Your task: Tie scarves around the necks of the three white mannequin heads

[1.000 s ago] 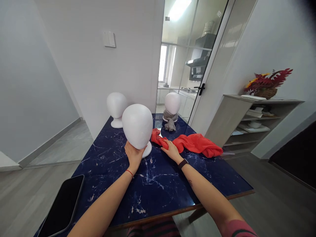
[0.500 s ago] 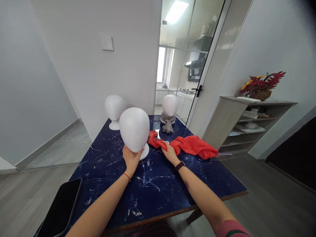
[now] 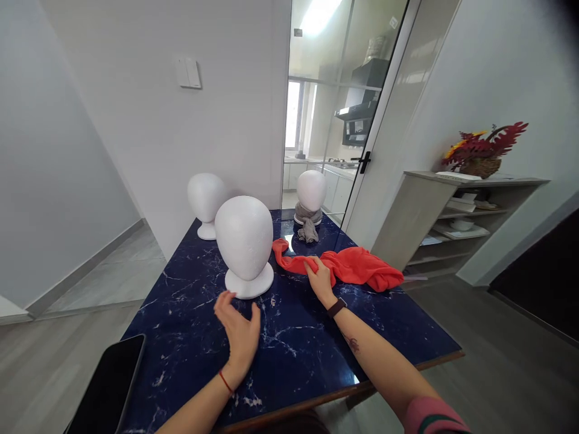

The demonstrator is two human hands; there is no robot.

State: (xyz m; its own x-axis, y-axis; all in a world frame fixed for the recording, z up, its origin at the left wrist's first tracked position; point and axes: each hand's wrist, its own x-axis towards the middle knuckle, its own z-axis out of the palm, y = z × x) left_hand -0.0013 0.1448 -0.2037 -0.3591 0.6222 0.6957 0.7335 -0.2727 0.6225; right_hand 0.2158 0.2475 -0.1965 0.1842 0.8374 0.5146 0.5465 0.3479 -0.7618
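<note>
A white foam head form [image 3: 244, 244] stands upright on the dark blue marble table [image 3: 289, 349], close in front of me. My left hand [image 3: 238, 330] hovers open just below its base, fingers curled apart, touching nothing. My right hand [image 3: 319, 278] rests on a red cloth [image 3: 348, 267] that lies spread to the right of the form, with the fingers pinching a fold of it. Two more white head forms stand at the far end, one bare [image 3: 205, 197], one [image 3: 310, 191] with a grey cloth [image 3: 308, 224] tied around its neck.
A black phone [image 3: 106, 386] lies at the table's near left corner. A wall runs along the far side, and a glass door [image 3: 362, 120] opens onto a kitchen. A shelf unit [image 3: 452, 217] with a basket of red leaves [image 3: 484, 154] stands to the right.
My left hand has let go of the nearest head form and drawn back toward me, now open. The form stands on its base. My right hand stays on the red cloth.
</note>
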